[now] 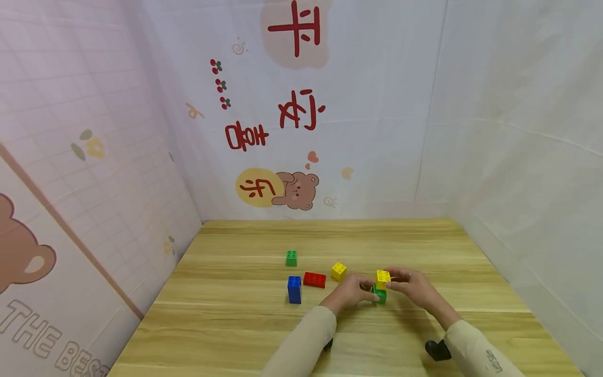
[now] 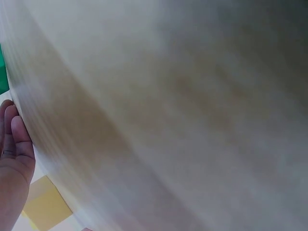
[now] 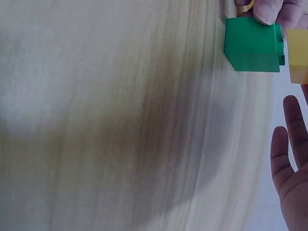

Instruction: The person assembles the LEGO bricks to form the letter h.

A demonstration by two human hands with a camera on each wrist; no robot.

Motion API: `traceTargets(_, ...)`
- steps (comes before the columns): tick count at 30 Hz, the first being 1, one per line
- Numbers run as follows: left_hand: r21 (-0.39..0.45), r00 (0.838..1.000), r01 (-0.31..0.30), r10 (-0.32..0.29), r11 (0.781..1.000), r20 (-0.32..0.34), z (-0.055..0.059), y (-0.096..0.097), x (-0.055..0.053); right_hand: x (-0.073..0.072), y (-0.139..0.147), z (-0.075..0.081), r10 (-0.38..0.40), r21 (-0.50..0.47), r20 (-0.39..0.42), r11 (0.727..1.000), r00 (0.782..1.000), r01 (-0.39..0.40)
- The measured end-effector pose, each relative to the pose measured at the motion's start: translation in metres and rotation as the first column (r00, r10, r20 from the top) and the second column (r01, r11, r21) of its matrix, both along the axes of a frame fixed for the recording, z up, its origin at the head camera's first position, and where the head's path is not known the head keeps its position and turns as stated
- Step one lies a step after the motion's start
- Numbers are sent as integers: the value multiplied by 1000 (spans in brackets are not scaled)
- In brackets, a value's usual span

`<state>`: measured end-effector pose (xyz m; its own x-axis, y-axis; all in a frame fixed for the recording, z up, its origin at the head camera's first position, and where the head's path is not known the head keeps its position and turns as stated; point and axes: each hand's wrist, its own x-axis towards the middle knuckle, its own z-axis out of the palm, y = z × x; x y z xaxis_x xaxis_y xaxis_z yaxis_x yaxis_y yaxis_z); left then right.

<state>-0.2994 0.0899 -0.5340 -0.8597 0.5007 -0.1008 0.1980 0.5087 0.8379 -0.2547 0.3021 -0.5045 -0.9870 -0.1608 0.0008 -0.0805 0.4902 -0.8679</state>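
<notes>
Near the table's middle right, my left hand (image 1: 350, 291) pinches a green toy brick (image 1: 379, 295) that stands on the wood. Just over it, my right hand (image 1: 414, 285) grips a yellow brick (image 1: 383, 278) between thumb and fingers. The right wrist view has a narrow gap between the studs of the green brick (image 3: 252, 45) and the yellow brick (image 3: 298, 55). There, the left thumb (image 3: 267, 10) lies against the green side, and some fingers of the right hand (image 3: 294, 178) are extended. Only an edge of the green brick (image 2: 3, 72) enters the left wrist view.
Left of the hands lie another yellow brick (image 1: 338, 271), a red brick (image 1: 314, 280), a tall blue block (image 1: 294, 290) and, farther back, a green brick (image 1: 291, 258). Printed cloth walls (image 1: 377, 131) border the wooden table (image 1: 226, 324) at the back and sides.
</notes>
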Motion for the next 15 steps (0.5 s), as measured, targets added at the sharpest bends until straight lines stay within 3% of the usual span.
traceTargets(15,8,998,38,-37,999,-60,-5,-1,-1,-2,1,-5,79,32,-5,996,997,-79)
